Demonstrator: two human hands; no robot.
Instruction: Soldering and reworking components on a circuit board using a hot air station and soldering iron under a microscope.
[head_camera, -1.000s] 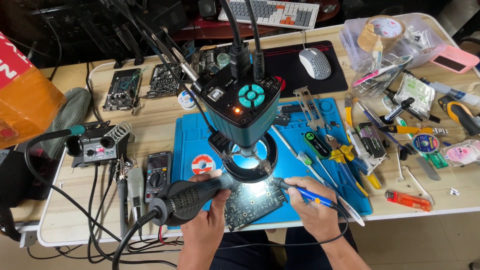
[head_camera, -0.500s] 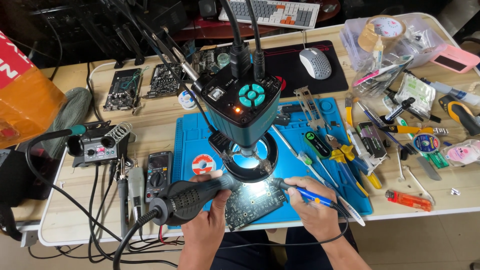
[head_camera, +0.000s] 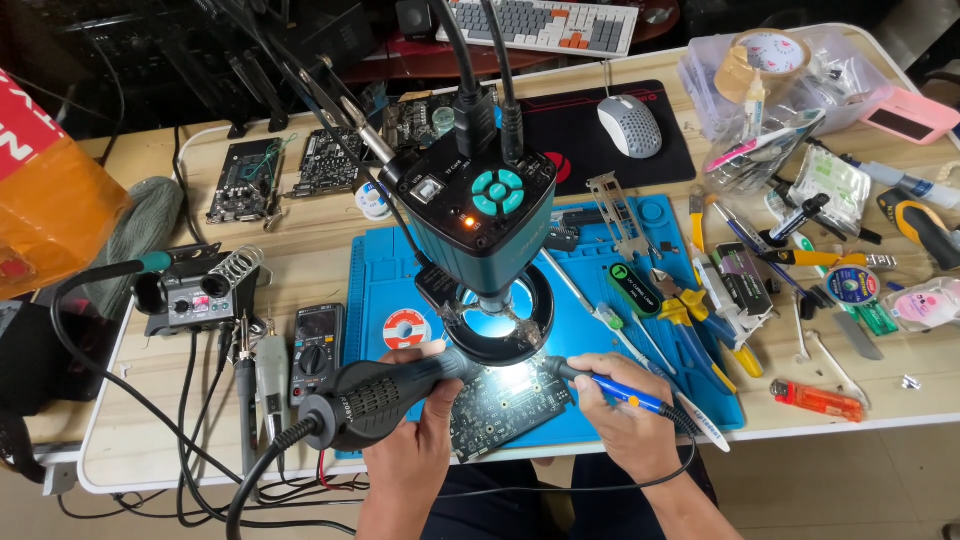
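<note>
My left hand (head_camera: 415, 445) grips a black hot-air gun handle (head_camera: 385, 392), its nozzle pointing right under the ring light (head_camera: 498, 322) of a teal microscope camera (head_camera: 478, 213). My right hand (head_camera: 625, 425) holds a blue-and-black soldering iron (head_camera: 612, 388) like a pen, its tip aimed left toward the lit spot. Between both hands lies a dark circuit board (head_camera: 505, 405) on a blue work mat (head_camera: 395, 285). The exact tips of both tools are hidden in the glare below the ring light.
A multimeter (head_camera: 317, 345) and a soldering station (head_camera: 195, 295) stand to the left, with cables trailing off the front edge. Screwdrivers, pliers, tweezers and an orange lighter (head_camera: 815, 400) crowd the right side. Spare boards (head_camera: 245, 180), a mouse (head_camera: 630, 125) and a keyboard (head_camera: 540, 25) lie at the back.
</note>
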